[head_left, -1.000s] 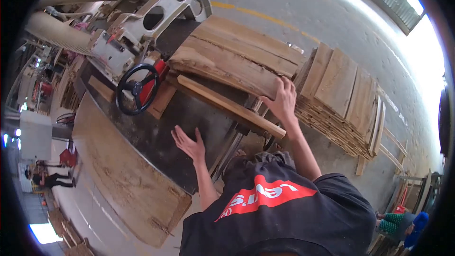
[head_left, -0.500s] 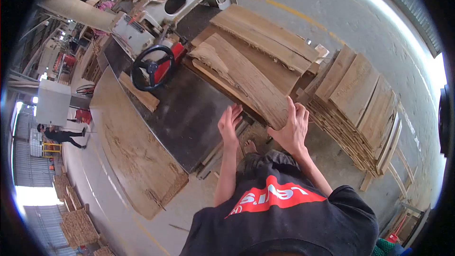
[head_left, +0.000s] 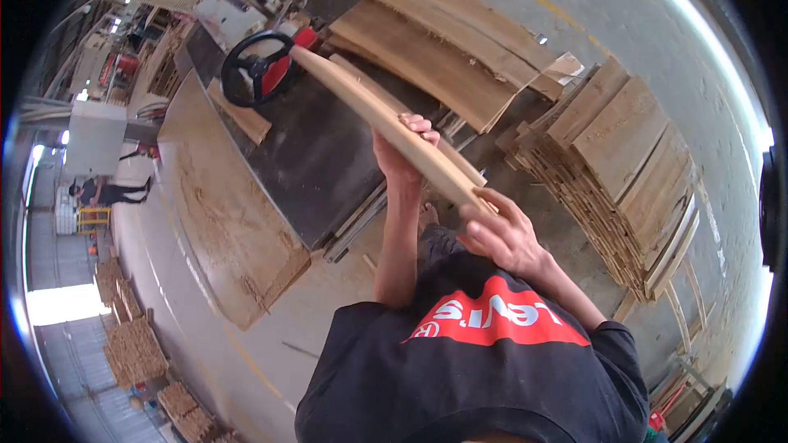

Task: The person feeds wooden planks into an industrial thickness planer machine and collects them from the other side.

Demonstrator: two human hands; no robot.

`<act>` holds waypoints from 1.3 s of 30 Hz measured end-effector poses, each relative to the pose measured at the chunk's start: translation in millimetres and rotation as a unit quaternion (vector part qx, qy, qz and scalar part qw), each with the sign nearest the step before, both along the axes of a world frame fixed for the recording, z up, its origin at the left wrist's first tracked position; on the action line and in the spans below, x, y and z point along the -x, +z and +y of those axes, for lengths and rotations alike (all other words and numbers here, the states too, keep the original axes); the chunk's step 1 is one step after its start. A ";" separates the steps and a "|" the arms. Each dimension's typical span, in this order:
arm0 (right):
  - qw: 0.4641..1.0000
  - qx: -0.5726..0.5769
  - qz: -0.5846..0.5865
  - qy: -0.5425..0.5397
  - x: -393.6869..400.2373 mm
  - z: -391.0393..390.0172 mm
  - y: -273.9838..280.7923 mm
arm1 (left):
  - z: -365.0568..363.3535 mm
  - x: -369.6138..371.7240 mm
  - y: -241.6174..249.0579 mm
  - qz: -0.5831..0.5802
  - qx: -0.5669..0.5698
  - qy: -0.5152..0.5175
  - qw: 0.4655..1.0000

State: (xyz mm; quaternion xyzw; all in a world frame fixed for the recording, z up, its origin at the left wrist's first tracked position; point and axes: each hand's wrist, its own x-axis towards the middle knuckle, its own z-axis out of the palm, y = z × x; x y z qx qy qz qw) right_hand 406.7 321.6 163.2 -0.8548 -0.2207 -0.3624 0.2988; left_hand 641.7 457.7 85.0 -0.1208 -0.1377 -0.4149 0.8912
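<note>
A long wooden plank (head_left: 348,92) is raised and turned so that its narrow pale edge faces me. My left hand (head_left: 400,150) is closed round it near the middle, fingers over the edge. At the near end, my right hand (head_left: 510,238) grips the plank, its lower fingers slightly smeared by motion. Behind the plank, a second strip of wood (head_left: 461,159) runs nearly parallel; most of it is covered. The plank's far end reaches up beside a black handwheel (head_left: 256,68) on the machine. Below lies the dark machine table (head_left: 316,172).
Wide boards (head_left: 435,57) lie beyond the plank. At right stands a tall stack of boards (head_left: 628,148). A large brown sheet (head_left: 217,189) adjoins the table at left, with a short wood piece (head_left: 238,112) nearby. A person (head_left: 111,191) is far left.
The plank has been lifted off the boards and tipped from flat onto its edge. My left hand, open before, has closed round its middle. My view has shifted slightly.
</note>
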 end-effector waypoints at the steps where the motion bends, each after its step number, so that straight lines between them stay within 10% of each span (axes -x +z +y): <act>1: 0.999 0.026 -0.002 0.044 0.7 0.1 5.9 | 3.1 14.3 19.8 0.040 -0.089 0.064 0.993; 5: 0.989 0.017 0.016 0.144 -11.0 13.2 19.3 | 19.2 11.4 -1.3 0.024 0.159 0.043 0.986; 16: 0.961 0.127 0.136 0.204 -25.1 37.0 5.2 | 100.0 81.8 -75.6 0.089 -0.140 0.213 0.963; 20: 0.960 0.106 0.196 0.171 -19.4 34.4 -6.3 | 118.1 86.6 -67.2 0.083 -0.550 0.387 0.735; 23: 0.958 0.046 0.239 0.153 -22.8 23.7 -38.7 | 107.2 54.4 -9.3 0.269 -0.633 0.408 0.600; 28: 0.907 -0.171 0.374 0.097 -30.2 27.3 -69.9 | 87.5 42.2 -4.9 -0.115 -0.774 0.497 0.375; 32: 0.711 -0.471 0.517 0.070 -45.2 39.1 -99.5 | 77.1 52.2 -1.9 -0.257 -0.877 0.351 0.204; 39: 0.434 -0.672 0.598 0.035 -74.5 57.9 -164.1 | 89.7 17.1 -52.7 -0.407 -0.851 0.320 0.088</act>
